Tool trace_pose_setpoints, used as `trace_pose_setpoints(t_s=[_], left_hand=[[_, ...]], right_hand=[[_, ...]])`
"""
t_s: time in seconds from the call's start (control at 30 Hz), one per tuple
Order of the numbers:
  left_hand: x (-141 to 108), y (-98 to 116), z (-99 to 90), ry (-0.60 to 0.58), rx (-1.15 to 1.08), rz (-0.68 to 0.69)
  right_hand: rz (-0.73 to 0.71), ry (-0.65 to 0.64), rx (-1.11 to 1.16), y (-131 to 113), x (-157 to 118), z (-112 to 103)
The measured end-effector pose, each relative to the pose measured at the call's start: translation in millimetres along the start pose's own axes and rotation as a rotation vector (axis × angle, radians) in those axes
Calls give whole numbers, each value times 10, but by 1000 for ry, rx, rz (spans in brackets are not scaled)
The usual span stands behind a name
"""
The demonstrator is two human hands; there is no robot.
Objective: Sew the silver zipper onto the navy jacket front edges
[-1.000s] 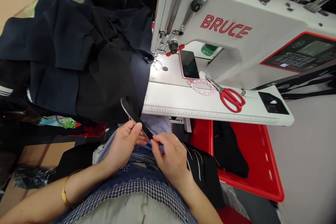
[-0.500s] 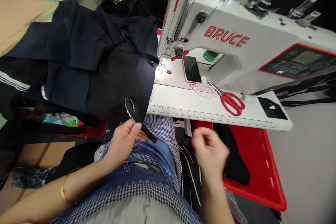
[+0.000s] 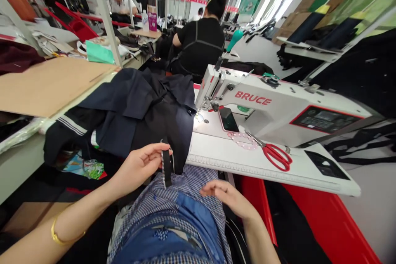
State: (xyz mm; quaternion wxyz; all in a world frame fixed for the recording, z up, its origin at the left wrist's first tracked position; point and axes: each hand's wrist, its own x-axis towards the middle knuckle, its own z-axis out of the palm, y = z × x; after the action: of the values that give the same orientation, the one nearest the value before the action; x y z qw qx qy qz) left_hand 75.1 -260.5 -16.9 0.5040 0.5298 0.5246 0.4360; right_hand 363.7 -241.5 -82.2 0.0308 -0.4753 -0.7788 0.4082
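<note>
Pinched in my left hand (image 3: 140, 167) is a short black zipper (image 3: 166, 169) with silver teeth, which hangs down over my lap. Its upper end is partly hidden by my fingers. My right hand (image 3: 224, 194) hovers above the checked apron (image 3: 198, 177), fingers stretched out and slightly bent, holding nothing. Dark garments (image 3: 148, 107) lie piled on the sewing table just beyond my left hand, reaching to the needle area of the white sewing machine (image 3: 260, 99).
On the machine bed lie red-handled scissors (image 3: 275, 156), a pink beaded bracelet (image 3: 247, 141) and a phone (image 3: 228, 119). A red bin (image 3: 334, 218) with dark cloth stands below right. A cardboard sheet (image 3: 55, 82) lies at left. A person in black (image 3: 201, 43) sits ahead.
The view has tilted up, bringing in the room and other people. My left hand has turned, so the zipper now hangs down. My right hand has opened from a closed shape.
</note>
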Motion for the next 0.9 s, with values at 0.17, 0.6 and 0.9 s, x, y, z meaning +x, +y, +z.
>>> trace_pose_setpoints(t_s=[0.17, 0.6, 0.9], left_hand=[[652, 214, -419, 74, 461, 139], [2272, 292, -1007, -340, 986, 226], [2358, 159, -1023, -361, 1249, 368]], right_hand=[[233, 186, -269, -182, 174, -149], [-251, 305, -266, -697, 1830, -626], [-467, 368, -443, -527, 2176, -730]])
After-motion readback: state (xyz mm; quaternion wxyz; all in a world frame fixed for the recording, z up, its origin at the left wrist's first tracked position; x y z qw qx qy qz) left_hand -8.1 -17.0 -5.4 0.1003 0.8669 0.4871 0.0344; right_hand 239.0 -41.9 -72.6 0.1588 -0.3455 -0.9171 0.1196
